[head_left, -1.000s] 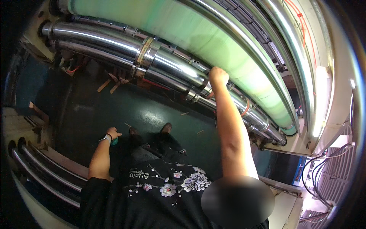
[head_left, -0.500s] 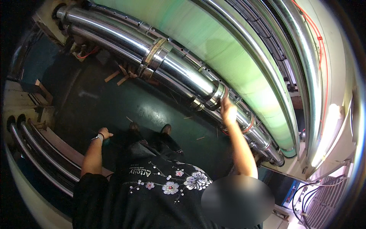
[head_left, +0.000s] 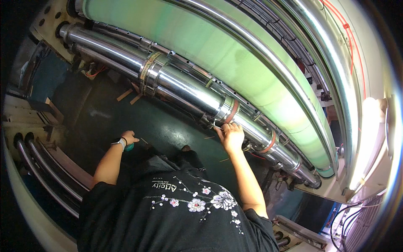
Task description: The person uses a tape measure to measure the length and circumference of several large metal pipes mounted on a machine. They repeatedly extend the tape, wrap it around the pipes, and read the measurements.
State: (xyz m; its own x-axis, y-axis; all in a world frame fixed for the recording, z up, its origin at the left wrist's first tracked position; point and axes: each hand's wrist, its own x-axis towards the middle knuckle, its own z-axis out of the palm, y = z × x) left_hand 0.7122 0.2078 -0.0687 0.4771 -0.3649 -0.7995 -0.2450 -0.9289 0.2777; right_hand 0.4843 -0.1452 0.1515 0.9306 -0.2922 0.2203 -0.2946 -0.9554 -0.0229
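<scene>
My right hand [head_left: 231,136] is closed with its fingertips at the lower side of the long shiny metal roller [head_left: 184,88], just below a ring with a reddish-brown band [head_left: 233,111]. A thin bright metal piece [head_left: 217,125] shows at its fingertips; whether it is a held tool or part of the machine I cannot tell. Lower and to the left, my left hand [head_left: 130,137] hangs above the floor, away from the roller. Its fingers are curled over a small green, rounded thing [head_left: 129,147], partly hidden by the hand.
Behind the roller curves a large pale-green cylinder [head_left: 201,46], with a chrome bar [head_left: 252,40] across it. More steel rollers [head_left: 46,168] stand at the lower left. Wooden pieces [head_left: 130,95] lie on the dark green floor [head_left: 163,130]. A bright lamp [head_left: 369,134] glows at the right.
My right hand has dropped from the roller's ring to its lower side, a little left. My left hand has moved right and slightly up. The whole view has shifted.
</scene>
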